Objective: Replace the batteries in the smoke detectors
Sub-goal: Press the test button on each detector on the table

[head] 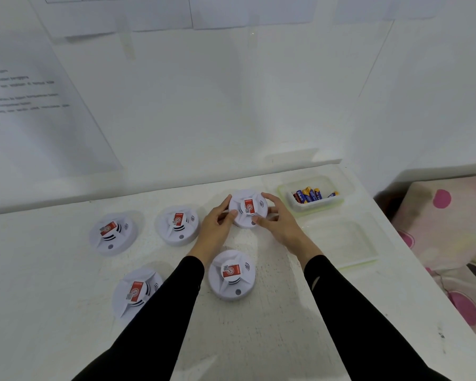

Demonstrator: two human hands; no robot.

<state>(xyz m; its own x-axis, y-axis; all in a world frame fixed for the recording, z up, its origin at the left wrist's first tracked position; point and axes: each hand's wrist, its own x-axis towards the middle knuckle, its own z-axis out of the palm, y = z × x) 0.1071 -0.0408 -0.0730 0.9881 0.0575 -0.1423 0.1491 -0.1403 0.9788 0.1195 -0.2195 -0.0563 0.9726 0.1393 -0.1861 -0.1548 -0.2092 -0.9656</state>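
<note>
On the matte white counter (pixel 66 312) I see four round white plastic smoke detectors with red stickers: one far left (pixel 111 234), one toward the near edge (pixel 137 294), one beside the first (pixel 178 225), one between my sleeves (pixel 231 274). My left hand (pixel 215 227) and right hand (pixel 279 221) cup a fifth detector (pixel 248 209) near the back edge, each grip narrow on its rim. Toward the back right corner, a clear plastic tub (pixel 312 206) holds cylindrical batteries (pixel 309 194); its flat lid (pixel 344 243) lies just nearer.
</note>
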